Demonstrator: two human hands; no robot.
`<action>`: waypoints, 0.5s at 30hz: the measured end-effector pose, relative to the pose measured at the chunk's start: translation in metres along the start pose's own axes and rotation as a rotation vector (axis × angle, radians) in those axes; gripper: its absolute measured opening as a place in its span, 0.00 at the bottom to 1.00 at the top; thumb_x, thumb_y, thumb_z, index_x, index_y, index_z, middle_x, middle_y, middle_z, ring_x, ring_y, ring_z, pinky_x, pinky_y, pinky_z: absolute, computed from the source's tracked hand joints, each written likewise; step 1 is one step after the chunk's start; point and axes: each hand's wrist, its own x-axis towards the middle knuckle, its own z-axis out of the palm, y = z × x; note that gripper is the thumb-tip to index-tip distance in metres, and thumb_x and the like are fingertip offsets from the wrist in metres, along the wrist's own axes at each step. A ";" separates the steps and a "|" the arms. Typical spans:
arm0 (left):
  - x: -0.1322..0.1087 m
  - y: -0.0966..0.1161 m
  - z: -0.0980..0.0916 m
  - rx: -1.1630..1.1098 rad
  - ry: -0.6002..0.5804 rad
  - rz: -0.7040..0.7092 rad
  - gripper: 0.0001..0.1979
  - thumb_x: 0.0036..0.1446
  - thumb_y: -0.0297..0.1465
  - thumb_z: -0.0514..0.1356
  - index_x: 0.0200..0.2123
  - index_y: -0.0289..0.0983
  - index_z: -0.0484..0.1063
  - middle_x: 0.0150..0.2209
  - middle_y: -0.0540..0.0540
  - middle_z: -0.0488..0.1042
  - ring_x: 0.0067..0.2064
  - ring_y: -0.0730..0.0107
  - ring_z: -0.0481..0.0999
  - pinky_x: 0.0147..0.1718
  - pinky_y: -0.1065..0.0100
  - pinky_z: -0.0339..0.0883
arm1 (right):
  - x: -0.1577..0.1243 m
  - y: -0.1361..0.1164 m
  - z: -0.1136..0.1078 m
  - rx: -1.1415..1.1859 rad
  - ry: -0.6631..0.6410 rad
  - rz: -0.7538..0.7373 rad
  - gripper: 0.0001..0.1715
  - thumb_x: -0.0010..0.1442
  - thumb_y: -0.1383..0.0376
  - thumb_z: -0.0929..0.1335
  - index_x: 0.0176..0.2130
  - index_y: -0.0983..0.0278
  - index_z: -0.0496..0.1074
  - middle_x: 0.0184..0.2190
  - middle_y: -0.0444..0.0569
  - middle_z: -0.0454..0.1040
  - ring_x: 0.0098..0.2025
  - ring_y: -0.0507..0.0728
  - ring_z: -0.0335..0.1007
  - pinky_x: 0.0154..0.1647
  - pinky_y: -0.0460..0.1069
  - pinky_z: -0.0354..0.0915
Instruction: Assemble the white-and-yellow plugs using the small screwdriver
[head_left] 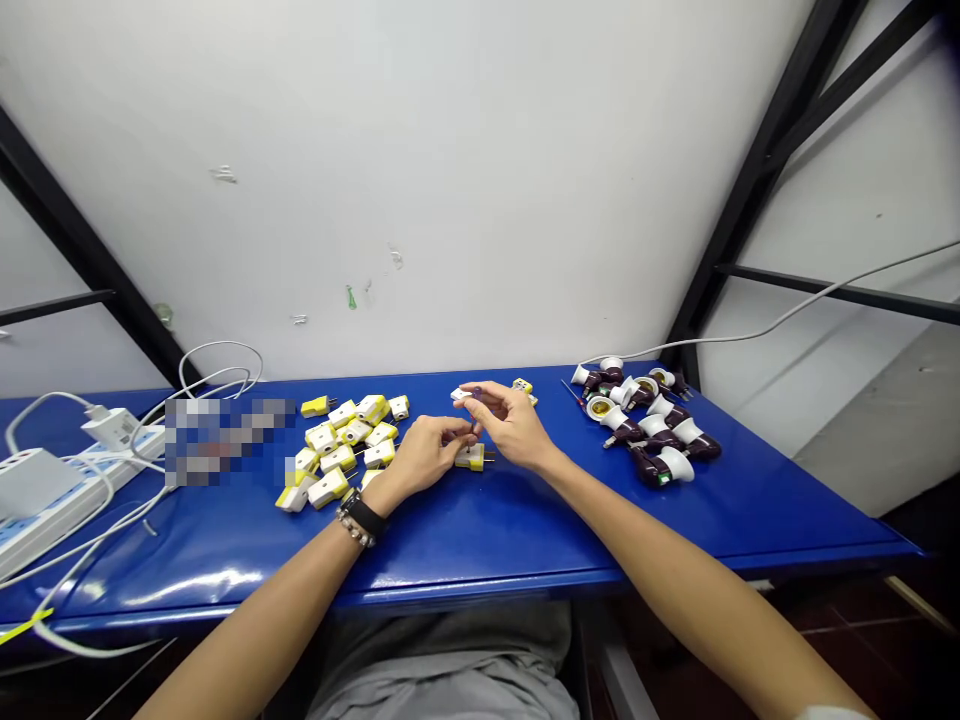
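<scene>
The person's two bare hands worked together at the front of a long, glossy blue table (pixel 525 530). The left hand (pixel 424 455), with a black wristband (pixel 363 516) and a beaded metal bracelet (pixel 355 532) at its wrist, was curled, its fingers reaching a small dark-purple object (pixel 474 420); whether they gripped it, I could not tell. The right hand (pixel 511 425) was pinched closed on a small white plug piece (pixel 461 395), which lay just above the left fingertips, its long axis running roughly sideways.

One yellow-and-white plug (pixel 471 458) lay directly beneath the hands, almost touching them, its long axis sideways and its metal prongs pointing right. One more yellow-and-white plug (pixel 523 386) sat just behind the right hand. To the left lay a heap of about fourteen similar plugs (pixel 345 445).

Farther right sat about eleven white-and-maroon lamp sockets (pixel 645 420), too bunched for an exact count. At the far left were one white power strip (pixel 52 520), one white charger (pixel 112 428), and looping white cables (pixel 221 365) beside a pixelated patch (pixel 225 440). Behind everything rose a white wall (pixel 450 180).
</scene>
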 end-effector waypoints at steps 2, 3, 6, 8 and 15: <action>-0.001 0.000 -0.001 0.013 -0.011 0.003 0.12 0.63 0.30 0.57 0.33 0.35 0.80 0.28 0.49 0.80 0.28 0.71 0.74 0.29 0.73 0.62 | 0.000 -0.001 0.000 -0.005 -0.009 -0.002 0.14 0.61 0.56 0.69 0.41 0.63 0.76 0.34 0.48 0.80 0.34 0.55 0.75 0.33 0.48 0.70; -0.001 0.001 -0.001 0.008 -0.012 0.001 0.12 0.63 0.30 0.57 0.34 0.35 0.81 0.30 0.48 0.81 0.30 0.70 0.75 0.30 0.72 0.63 | 0.000 -0.002 0.000 -0.027 -0.002 -0.014 0.13 0.61 0.57 0.70 0.37 0.64 0.76 0.31 0.47 0.79 0.32 0.55 0.75 0.33 0.48 0.70; -0.002 0.002 -0.002 0.011 -0.016 -0.012 0.10 0.61 0.35 0.61 0.36 0.36 0.81 0.33 0.47 0.82 0.31 0.68 0.77 0.32 0.71 0.65 | 0.001 -0.005 0.001 -0.106 0.066 -0.049 0.13 0.57 0.57 0.73 0.29 0.64 0.75 0.25 0.44 0.76 0.27 0.52 0.70 0.30 0.47 0.67; -0.002 0.003 -0.002 0.053 -0.008 -0.018 0.11 0.61 0.36 0.62 0.33 0.36 0.80 0.30 0.48 0.81 0.29 0.69 0.75 0.30 0.72 0.63 | 0.000 -0.005 0.001 -0.129 0.117 -0.043 0.13 0.53 0.57 0.75 0.31 0.64 0.76 0.25 0.44 0.77 0.26 0.52 0.69 0.28 0.47 0.66; -0.003 0.003 -0.001 0.161 0.000 -0.014 0.10 0.61 0.28 0.59 0.33 0.37 0.81 0.28 0.49 0.80 0.27 0.71 0.73 0.28 0.72 0.60 | 0.000 -0.006 0.000 -0.041 0.015 -0.016 0.16 0.61 0.55 0.69 0.42 0.64 0.77 0.33 0.48 0.81 0.27 0.53 0.74 0.29 0.47 0.70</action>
